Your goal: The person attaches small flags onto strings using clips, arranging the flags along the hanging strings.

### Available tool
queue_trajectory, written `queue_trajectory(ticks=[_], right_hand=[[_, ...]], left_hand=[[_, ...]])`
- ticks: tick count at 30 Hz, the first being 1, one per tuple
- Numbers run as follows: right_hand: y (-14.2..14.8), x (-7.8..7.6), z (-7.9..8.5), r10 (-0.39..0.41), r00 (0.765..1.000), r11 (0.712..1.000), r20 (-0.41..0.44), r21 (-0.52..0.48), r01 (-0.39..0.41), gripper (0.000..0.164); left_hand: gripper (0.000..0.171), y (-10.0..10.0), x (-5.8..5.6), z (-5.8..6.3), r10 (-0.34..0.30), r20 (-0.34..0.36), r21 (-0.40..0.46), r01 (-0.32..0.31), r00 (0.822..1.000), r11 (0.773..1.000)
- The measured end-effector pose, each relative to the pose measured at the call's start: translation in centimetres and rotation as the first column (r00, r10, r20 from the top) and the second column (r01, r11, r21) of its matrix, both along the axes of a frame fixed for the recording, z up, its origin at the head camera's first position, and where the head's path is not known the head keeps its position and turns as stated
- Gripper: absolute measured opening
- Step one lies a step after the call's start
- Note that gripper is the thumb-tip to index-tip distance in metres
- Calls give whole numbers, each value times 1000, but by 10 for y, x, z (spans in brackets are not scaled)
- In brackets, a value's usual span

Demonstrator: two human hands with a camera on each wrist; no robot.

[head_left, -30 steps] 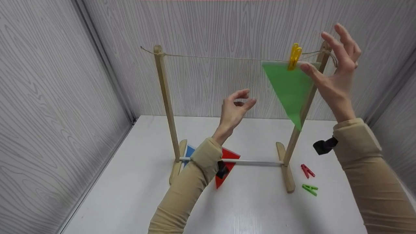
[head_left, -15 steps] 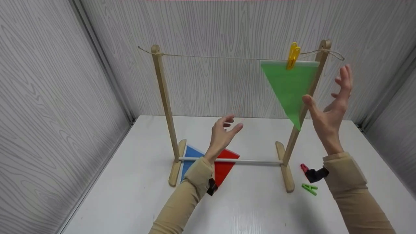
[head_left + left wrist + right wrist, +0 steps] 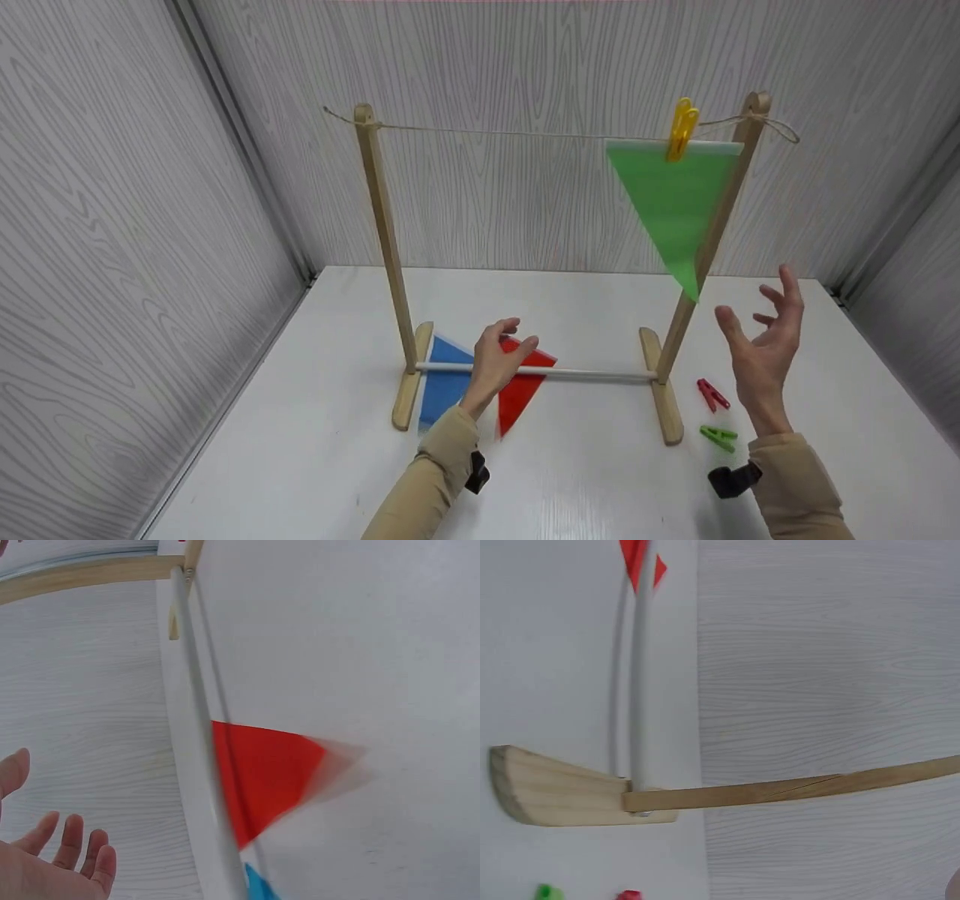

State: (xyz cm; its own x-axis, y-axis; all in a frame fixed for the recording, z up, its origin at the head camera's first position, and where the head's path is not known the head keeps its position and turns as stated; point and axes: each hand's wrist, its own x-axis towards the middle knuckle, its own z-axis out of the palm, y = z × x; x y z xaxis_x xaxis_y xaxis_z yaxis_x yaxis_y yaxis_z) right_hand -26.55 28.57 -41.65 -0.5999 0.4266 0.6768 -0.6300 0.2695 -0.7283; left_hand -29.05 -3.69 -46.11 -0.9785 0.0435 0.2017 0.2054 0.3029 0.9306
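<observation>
A green triangular pennant (image 3: 671, 202) hangs from the string (image 3: 487, 133), held by a yellow clothespin (image 3: 682, 129) near the right post. My left hand (image 3: 496, 364), fingers loosely bent and holding nothing, is over the blue pennant (image 3: 448, 379) and the red pennant (image 3: 519, 390), partly hiding both in the head view. In the left wrist view the red pennant (image 3: 262, 776) lies beyond the white rod. To the right of the stand, my right hand (image 3: 769, 352) is raised with fingers spread, also holding nothing. Beside it on the table lie a red clothespin (image 3: 712, 394) and a green clothespin (image 3: 719, 437).
A wooden stand has a left post (image 3: 386, 240), a right post (image 3: 724, 225) and a low white rod (image 3: 592, 373) joining them. Its feet (image 3: 666, 412) rest on the white table (image 3: 585, 480). Wood-grain panels (image 3: 480, 60) enclose the back and sides.
Both hands have come down: the right from beside the yellow clothespin to right of the stand, the left from mid-air toward the blue and red pennants. The green pennant stays hanging.
</observation>
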Motion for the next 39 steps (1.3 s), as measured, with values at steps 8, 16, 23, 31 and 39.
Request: queue_trajectory(ticks=[8,16,23,31,39], right_hand=[[17,22,-46,56,950,996,308,-78,-33,65],[35,38,-71,24,799,998,601,-65,18,59],[52,50,-85,27,604,1000,796,-15,-25,66],[61,52,-95,52,477,997,877,-16,-80,70],[67,51,-99,60,418,984,907,18,-180,72]], left_hand=[[48,-6,4,-40,8,94,-46,-3,996,999],[40,-13,9,-54,-16,142,-36,21,990,999],[39,-15,13,-55,-19,176,-124,41,984,991],[31,-19,14,-57,9,152,-267,32,988,963],[26,-21,13,-58,29,61,-333,-7,998,943]])
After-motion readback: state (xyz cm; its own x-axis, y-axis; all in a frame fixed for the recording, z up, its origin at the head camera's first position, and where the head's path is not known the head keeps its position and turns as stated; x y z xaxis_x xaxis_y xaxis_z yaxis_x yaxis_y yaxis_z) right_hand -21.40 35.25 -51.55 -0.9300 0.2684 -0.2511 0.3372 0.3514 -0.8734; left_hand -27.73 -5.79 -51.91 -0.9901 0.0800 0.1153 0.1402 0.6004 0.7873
